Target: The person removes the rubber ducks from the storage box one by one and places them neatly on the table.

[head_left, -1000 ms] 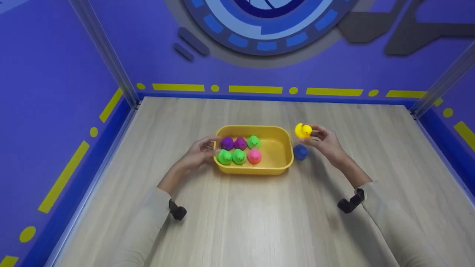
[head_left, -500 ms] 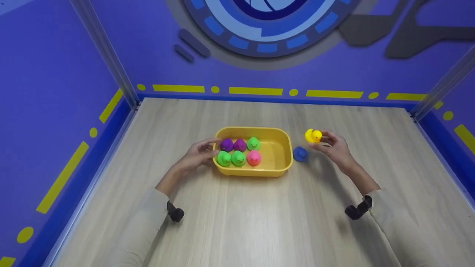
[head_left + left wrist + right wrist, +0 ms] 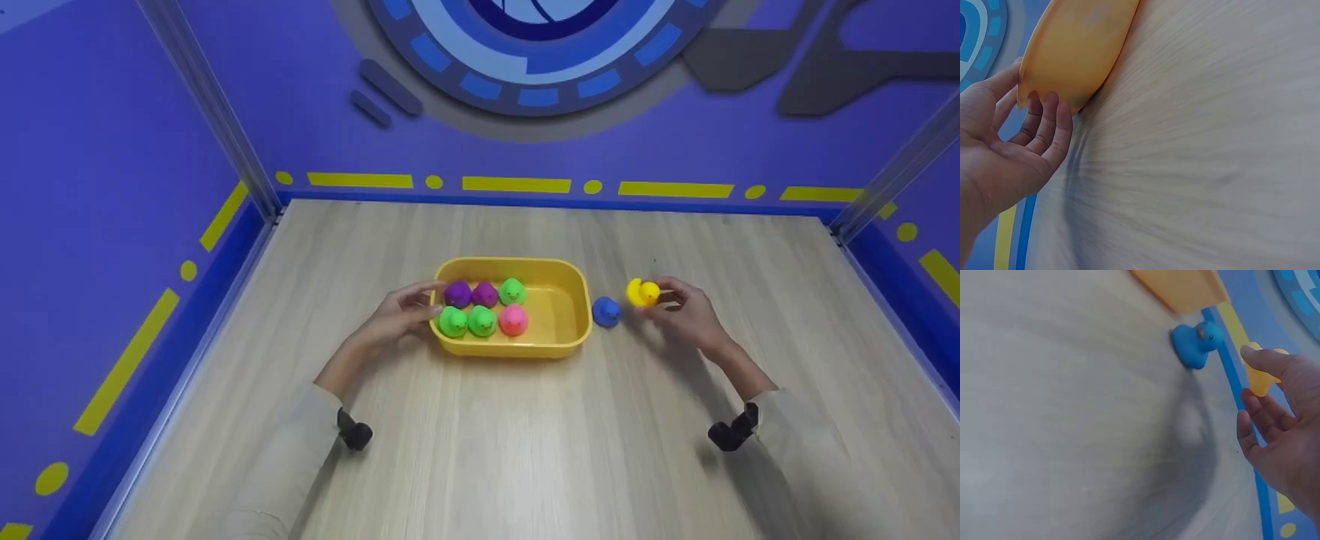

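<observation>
**Status: R hand [image 3: 686, 311] w/ yellow duck [image 3: 643, 293], shifted clear of tray [image 3: 510, 350]**

1. Chg. vs. prev. frames: R hand has carried yellow duck to the right and lower, from beside tray R rim to a pos. beyond blue duck [image 3: 606, 311]. Tray and blue duck: no notable chg.
2. Meaning for work in hand (judgement): yellow duck is now farther from tray than blue duck, but not yet let go, so this handling step reads as incomplete.
3. R hand fingers: thumb + fingertips pinch yellow duck. Contact w/ table [image 3: 487, 450]: can't tell.
4. L hand [image 3: 397, 311] fingers: thumb + fingers grip tray L end at the rim.
5. Blue duck: upright on table, just beside tray R end; touching or not, can't tell.
6. Tray contents: qty 2 purple ducks [image 3: 457, 294], qty 3 green ducks [image 3: 482, 321], qty 1 pink duck [image 3: 514, 320], grouped in L and mid. portion.
</observation>
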